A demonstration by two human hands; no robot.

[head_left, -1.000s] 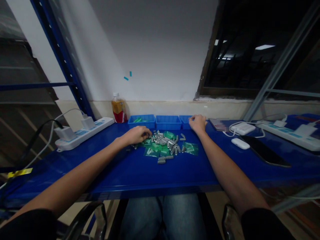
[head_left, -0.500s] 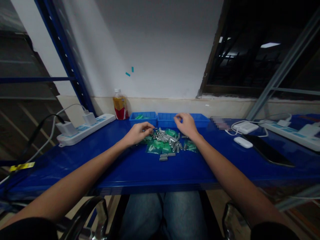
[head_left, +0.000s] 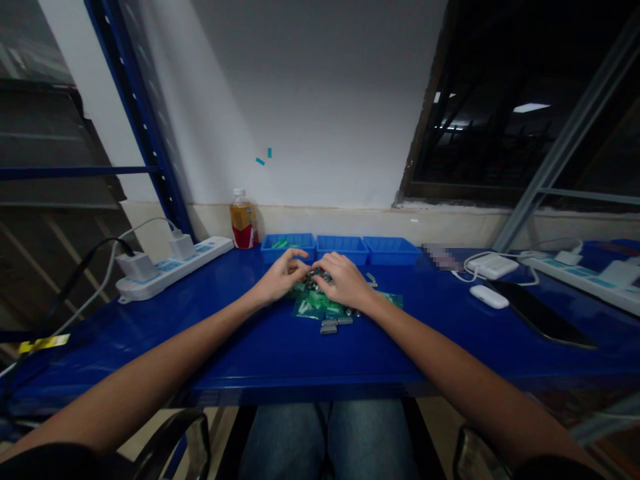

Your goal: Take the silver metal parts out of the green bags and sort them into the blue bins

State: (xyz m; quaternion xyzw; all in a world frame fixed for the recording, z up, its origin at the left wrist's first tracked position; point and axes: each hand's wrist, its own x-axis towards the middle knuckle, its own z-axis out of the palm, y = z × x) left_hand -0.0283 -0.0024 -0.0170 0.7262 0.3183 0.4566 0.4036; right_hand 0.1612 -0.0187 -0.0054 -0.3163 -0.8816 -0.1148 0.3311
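Small silver metal cylinders (head_left: 329, 327) lie at the middle of the blue table, some in a pile on green plastic bags (head_left: 309, 307). Over the pile's left side, my left hand (head_left: 282, 275) has its thumb and index finger curled together around something I cannot make out. My right hand (head_left: 342, 279) reaches over the pile from the right, its fingertips close to those of my left hand and thumb bent in. Whatever lies between its fingers is too small to tell. Both hands hide much of the pile.
Three blue bins (head_left: 341, 249) stand along the wall, the left one with green pieces inside. A bottle (head_left: 243, 220) and a power strip (head_left: 175, 270) are at the left. At the right are a phone (head_left: 543, 315) and a white case (head_left: 489, 297).
My right hand has moved left and down from near the bins onto the pile, beside my left hand. The view has shifted slightly.
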